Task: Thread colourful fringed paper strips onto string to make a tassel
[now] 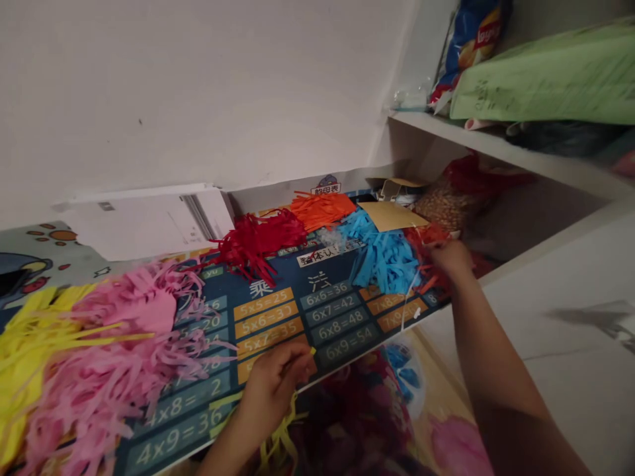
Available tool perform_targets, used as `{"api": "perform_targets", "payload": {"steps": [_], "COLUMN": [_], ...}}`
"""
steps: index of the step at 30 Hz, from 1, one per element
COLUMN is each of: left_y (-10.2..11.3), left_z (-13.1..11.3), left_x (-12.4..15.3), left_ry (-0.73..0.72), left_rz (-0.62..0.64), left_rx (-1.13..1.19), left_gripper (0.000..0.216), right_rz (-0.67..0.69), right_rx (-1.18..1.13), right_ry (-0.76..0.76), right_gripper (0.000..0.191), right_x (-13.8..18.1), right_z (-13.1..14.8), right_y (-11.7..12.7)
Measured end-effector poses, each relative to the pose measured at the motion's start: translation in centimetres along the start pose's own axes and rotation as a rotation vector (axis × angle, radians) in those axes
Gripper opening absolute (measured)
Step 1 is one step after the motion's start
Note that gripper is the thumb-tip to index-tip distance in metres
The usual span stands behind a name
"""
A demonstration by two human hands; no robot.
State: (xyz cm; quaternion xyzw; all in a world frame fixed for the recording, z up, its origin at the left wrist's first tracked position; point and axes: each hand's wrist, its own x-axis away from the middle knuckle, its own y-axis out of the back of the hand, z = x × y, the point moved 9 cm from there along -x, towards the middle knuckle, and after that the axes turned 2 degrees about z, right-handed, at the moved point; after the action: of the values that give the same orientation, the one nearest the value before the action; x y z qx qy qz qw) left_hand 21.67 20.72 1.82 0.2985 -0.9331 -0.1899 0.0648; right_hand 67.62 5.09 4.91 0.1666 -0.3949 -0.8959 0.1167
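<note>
My left hand (280,370) is closed over the front edge of the multiplication chart (340,344). A bit of yellow shows at its fingertips, and yellow paper strips (282,439) dangle beneath it. Stretched to the far right, my right hand (452,258) has its fingers bent among red-orange paper strips (432,277); what they grip is hidden. Beside it lie a blue fringed paper bundle (387,261) and a tan paper piece (391,215). A thin white string (411,291) hangs near the chart's edge.
Pink (149,304), yellow (22,363), red (262,239) and orange (322,210) fringed paper bundles lie on the chart. White sheets (153,221) lean against the wall. A bag of peanut-like kernels (449,198) sits under a white shelf (510,155) at right.
</note>
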Motion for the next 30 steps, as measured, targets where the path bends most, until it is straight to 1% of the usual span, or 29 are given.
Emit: {"api": "perform_targets", "payload": {"steps": [3, 5, 6, 8, 9, 10, 11, 13, 15, 17, 19, 21, 22, 24, 26, 27, 28, 30], "left_y": [1.1, 1.7, 1.7, 0.8, -0.1, -0.9, -1.6, -2.8, -3.4, -3.4, -2.7, -1.9, -1.7, -1.6, -1.6, -1.4, -1.1, -0.2], "left_z": [0.9, 1.4, 1.6, 1.7, 1.5, 1.1, 0.7, 0.1, 0.3, 0.7, 1.1, 1.5, 1.8, 2.2, 2.7, 3.1, 3.5, 4.3], "left_x": [0.3, 0.5, 0.5, 0.4, 0.3, 0.0, -0.2, -0.7, -0.7, -0.2, 0.4, 0.9, 1.0, 1.2, 1.4, 1.4, 1.5, 1.9], "left_ry": [0.073, 0.135, 0.171, 0.234, 0.248, 0.247, 0.228, 0.205, 0.228, 0.255, 0.258, 0.255, 0.255, 0.26, 0.273, 0.281, 0.289, 0.322], "left_rz": [-0.038, -0.092, -0.113, -0.125, -0.112, -0.101, -0.096, -0.083, -0.061, -0.037, -0.033, -0.049, -0.056, -0.054, -0.064, -0.095, -0.144, -0.266], "left_rx": [0.124, 0.229, 0.304, 0.495, 0.597, 0.699, 0.787, 0.941, 1.008, 0.975, 0.898, 0.845, 0.832, 0.826, 0.858, 0.892, 0.934, 1.026], "left_gripper": [0.025, 0.023, 0.024, 0.029, 0.031, 0.033, 0.035, 0.038, 0.04, 0.042, 0.043, 0.044, 0.044, 0.044, 0.041, 0.039, 0.037, 0.037], "right_rz": [-0.085, -0.109, -0.095, 0.026, 0.144, 0.331, 0.43, 0.558, 0.619, 0.693, 0.823, 0.967, 1.022, 1.079, 1.075, 1.054, 1.016, 0.874], "right_rx": [-0.089, -0.182, -0.233, -0.359, -0.433, -0.564, -0.615, -0.747, -0.867, -0.992, -1.151, -1.307, -1.364, -1.424, -1.458, -1.465, -1.454, -1.338], "right_ry": [-0.029, -0.018, 0.004, 0.087, 0.149, 0.24, 0.284, 0.286, 0.196, 0.038, -0.144, -0.298, -0.349, -0.407, -0.414, -0.397, -0.366, -0.254], "right_gripper": [0.017, 0.022, 0.025, 0.028, 0.025, 0.022, 0.02, 0.017, 0.014, 0.014, 0.019, 0.024, 0.027, 0.03, 0.03, 0.03, 0.03, 0.028], "right_x": [1.3, 3.5, 5.3, 10.0, 13.0, 16.3, 19.5, 24.6, 27.4, 28.5, 29.2, 29.8, 30.1, 30.4, 30.5, 30.4, 30.3, 29.6], "right_z": [-0.4, 0.4, 1.5, 4.9, 7.1, 9.9, 12.0, 14.9, 16.3, 16.7, 17.1, 17.8, 18.3, 18.9, 19.3, 19.3, 19.2, 18.5], "right_y": [1.8, 2.5, 2.3, 0.4, -1.3, -3.5, -5.1, -7.6, -9.5, -11.4, -13.2, -14.5, -14.8, -15.0, -14.8, -14.5, -14.1, -13.0]}}
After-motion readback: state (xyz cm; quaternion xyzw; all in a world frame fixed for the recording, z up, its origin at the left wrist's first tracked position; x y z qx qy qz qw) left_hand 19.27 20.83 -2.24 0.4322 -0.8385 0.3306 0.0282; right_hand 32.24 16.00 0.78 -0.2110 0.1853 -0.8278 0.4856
